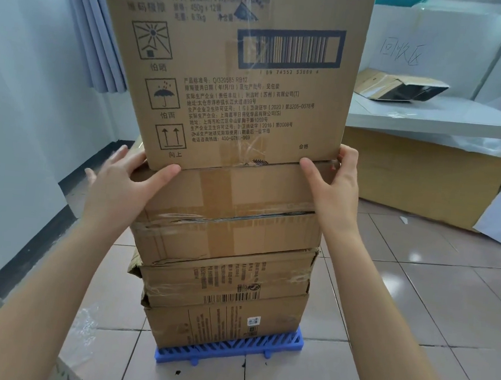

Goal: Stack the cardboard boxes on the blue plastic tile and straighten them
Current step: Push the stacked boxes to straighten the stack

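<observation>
Cardboard fills most of the view: a stack of four boxes stands on the tiled floor (414, 310), carried by a blue plastic tile (287, 344) whose slatted front edge and right front corner stick out from under the lowest box.

Largest is the top box (247, 77), tall and printed with a barcode, handling symbols and blocks of Chinese text; its upper part runs out of the picture. It sits slightly skewed, its bottom edge slanting against the box below.

Under it lies the taped box (229, 215), wide and flat, with brown tape crossing its front and a torn seam across the middle. Below that comes the third box (226, 278), crumpled at its left corner, with a small barcode on its face. The bottom box (222, 320) rests directly on the tile and carries a white label.

Behind the stack, to the right, a large flattened carton (426, 175) leans on the floor beneath a white shelf (431, 117), on which lies an opened small carton (400, 87).

The left hand (122, 184) is spread wide against the left front corner where the top box meets the taped box, thumb pressed along the taped box's upper edge. The right hand (338, 179) is at the right front corner of the same joint, fingers curled around the top box's lower corner and thumb lying along the seam between the two.
</observation>
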